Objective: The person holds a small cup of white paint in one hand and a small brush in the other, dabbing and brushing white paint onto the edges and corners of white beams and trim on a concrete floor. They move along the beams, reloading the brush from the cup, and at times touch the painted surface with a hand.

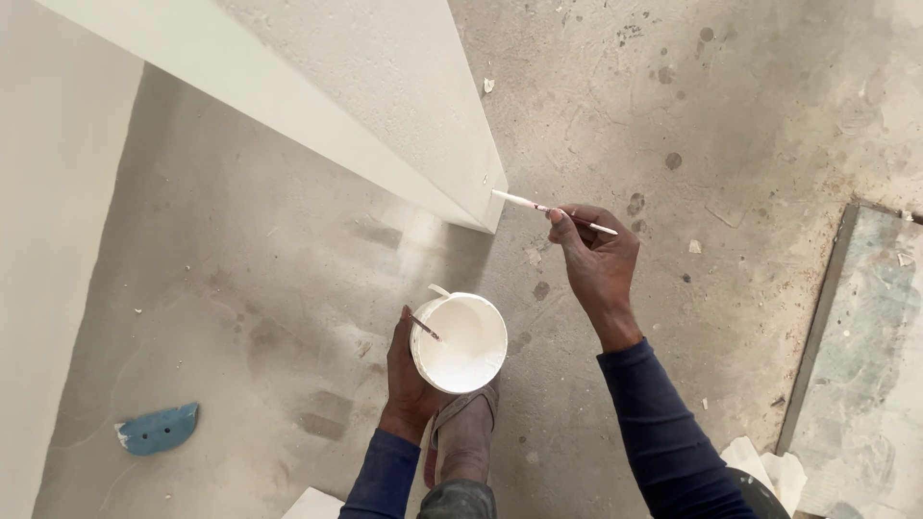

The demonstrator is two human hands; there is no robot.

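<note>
Brush [553, 210] lay level in the right hand [598, 264], fingers pinching it, tip touching the wall corner [495, 197]; left hand [409, 370] gripped a white tub [461, 343].

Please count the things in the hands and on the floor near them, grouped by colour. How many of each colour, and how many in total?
White: 2, the round tub of paint in the left hand and the thin brush in the right hand.
Blue: 1, the curved scraper on the floor.
Total: 3
</note>
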